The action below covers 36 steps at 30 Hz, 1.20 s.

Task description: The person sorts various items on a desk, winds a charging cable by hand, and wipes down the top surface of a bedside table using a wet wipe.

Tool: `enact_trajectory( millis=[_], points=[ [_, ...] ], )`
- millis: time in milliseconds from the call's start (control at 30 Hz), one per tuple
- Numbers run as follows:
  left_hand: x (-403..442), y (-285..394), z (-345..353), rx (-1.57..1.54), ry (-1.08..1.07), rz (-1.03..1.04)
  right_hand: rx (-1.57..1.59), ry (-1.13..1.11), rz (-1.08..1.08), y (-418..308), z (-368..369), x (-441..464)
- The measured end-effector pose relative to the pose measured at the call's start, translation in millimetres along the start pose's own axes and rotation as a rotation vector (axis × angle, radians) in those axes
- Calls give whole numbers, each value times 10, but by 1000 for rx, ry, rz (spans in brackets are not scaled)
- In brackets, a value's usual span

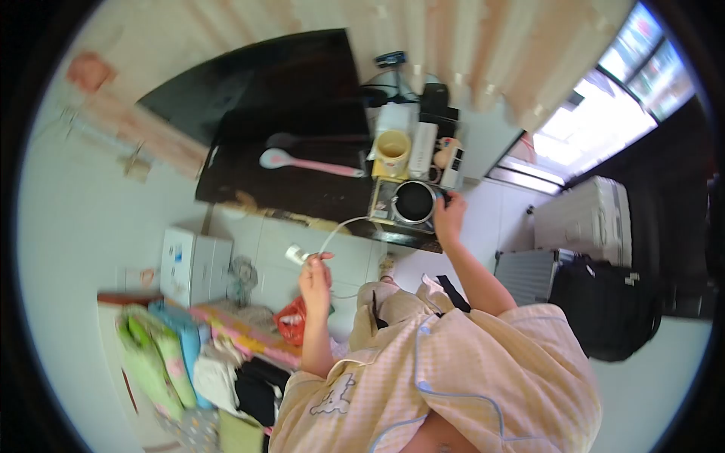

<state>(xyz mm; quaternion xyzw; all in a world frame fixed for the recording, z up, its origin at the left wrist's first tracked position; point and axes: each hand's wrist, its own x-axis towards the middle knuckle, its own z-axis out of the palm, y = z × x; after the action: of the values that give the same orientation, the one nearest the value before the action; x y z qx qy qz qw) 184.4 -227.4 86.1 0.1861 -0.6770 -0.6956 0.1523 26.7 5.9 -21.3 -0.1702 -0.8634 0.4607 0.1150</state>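
Observation:
Near the middle, my left hand (316,281) has its fingers closed on a white plug (296,254). A white cable (343,226) loops from it toward the table edge and hangs below. At the table's right corner, my right hand (449,219) is closed around a small black part that looks like a handle, beside a round pot (414,201) with a dark inside and a silvery rim. To the left of the pot, a spoon (310,164) with a white bowl and pink handle lies on the dark table (279,189).
Behind the pot stand a yellow mug (393,149) and a white power strip (423,151). A large black screen (264,90) rises at the back. Suitcases (581,215) and a black bag (604,306) stand at right; a white box (195,263) and folded bedding (155,355) are at left.

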Motion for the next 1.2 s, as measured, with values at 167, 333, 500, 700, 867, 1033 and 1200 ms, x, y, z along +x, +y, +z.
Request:
enact_trajectory(
  millis=[167, 333, 500, 700, 867, 1033, 1200],
  points=[
    [-573, -85, 153, 371, 45, 36, 369, -807, -198, -565, -563, -544],
    [-1107, 160, 403, 1097, 20, 497, 646, -1432, -246, -626, -549, -1292],
    [-1433, 136, 408, 1414, -51, 602, 1000, -1620, 257, -608, -615, -1620],
    [-1616, -108, 117, 1048, 87, 608, 1079, -1468, 433, -639, -524, -1614],
    [-1729, -398, -353, 481, 345, 340, 1130, -1430, 486, -762, -419, -1528],
    [-1693, -409, -599, -35, 605, 200, 818, -1609, 137, -939, -247, -1647],
    [-1333, -115, -622, -164, 465, 146, 265, -1501, -564, -1251, -140, -1952]
  ],
)
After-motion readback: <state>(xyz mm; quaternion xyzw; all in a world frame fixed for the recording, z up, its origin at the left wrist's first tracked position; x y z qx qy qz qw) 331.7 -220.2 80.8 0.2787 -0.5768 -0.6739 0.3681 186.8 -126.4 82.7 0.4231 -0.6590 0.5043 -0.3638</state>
